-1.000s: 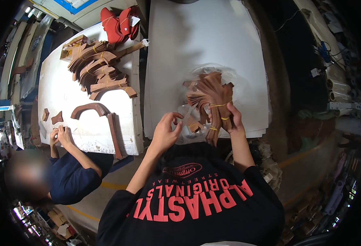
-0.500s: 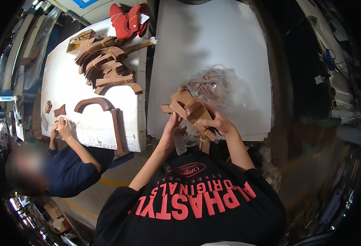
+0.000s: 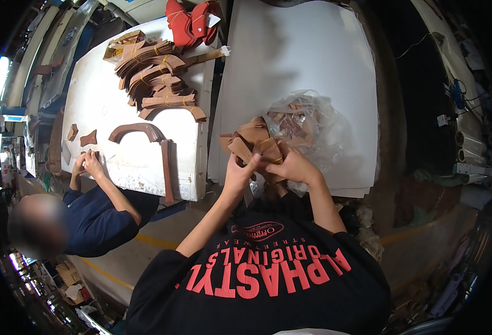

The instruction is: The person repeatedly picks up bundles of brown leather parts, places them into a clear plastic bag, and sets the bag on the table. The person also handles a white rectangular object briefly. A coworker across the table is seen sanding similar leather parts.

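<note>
Both my hands are wrapped round a clump of bundled brown leather pieces, lifted over the near edge of the white table in front of my body. My left hand grips the clump from the near left, thumb across the pieces. From the right, my right hand holds the other side, close against the left fingers. The lower part of the clump is hidden behind my hands. Just beyond lies a crumpled clear plastic bag with more brown pieces inside.
A second white table on the left bears stacked brown leather pieces in yellow bands, red pieces and long curved strips. A co-worker works at its near left corner. A dark gap separates the tables.
The leather bundles have turned in my hands, and my hands have come closer together. My view has shifted slightly, so the tables appear further right.
</note>
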A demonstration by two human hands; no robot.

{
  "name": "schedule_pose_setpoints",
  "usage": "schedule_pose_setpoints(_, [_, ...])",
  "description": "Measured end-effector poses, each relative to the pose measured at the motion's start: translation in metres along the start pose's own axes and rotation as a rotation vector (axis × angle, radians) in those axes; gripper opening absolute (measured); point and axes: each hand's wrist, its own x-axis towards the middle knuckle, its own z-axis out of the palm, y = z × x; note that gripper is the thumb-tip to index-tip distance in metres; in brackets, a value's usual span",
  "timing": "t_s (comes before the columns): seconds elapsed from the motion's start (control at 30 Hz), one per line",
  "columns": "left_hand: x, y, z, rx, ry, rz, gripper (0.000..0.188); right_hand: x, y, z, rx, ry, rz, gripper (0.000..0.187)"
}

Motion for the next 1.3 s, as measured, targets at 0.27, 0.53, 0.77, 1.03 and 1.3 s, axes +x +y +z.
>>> schedule_pose_setpoints(0.27, [-0.008, 0.03, 0.002, -0.028, -0.15, 0.17, 0.08, 0.002, -0.002, 0.014, 0.167, 0.048, -0.082, 0.074])
schedule_pose_setpoints(0.53, [-0.007, 0.033, 0.001, 0.163, -0.021, 0.131, 0.049, 0.008, -0.005, 0.047, 0.481, 0.114, -0.216, 0.07])
schedule_pose_setpoints(0.77, [0.005, 0.018, -0.018, 0.202, -0.231, 0.084, 0.051, 0.006, 0.012, 0.048, 0.555, 0.258, -0.293, 0.063])
schedule_pose_setpoints(1.03, [0.029, 0.024, -0.006, 0.682, -0.274, 0.192, 0.042, -0.034, 0.054, -0.025, 0.759, 0.305, -0.167, 0.052])
schedule_pose_setpoints(1.3, [0.093, -0.049, -0.026, 1.459, -0.095, -0.059, 0.037, -0.074, 0.101, -0.097, 0.99, 0.422, -0.239, 0.046])
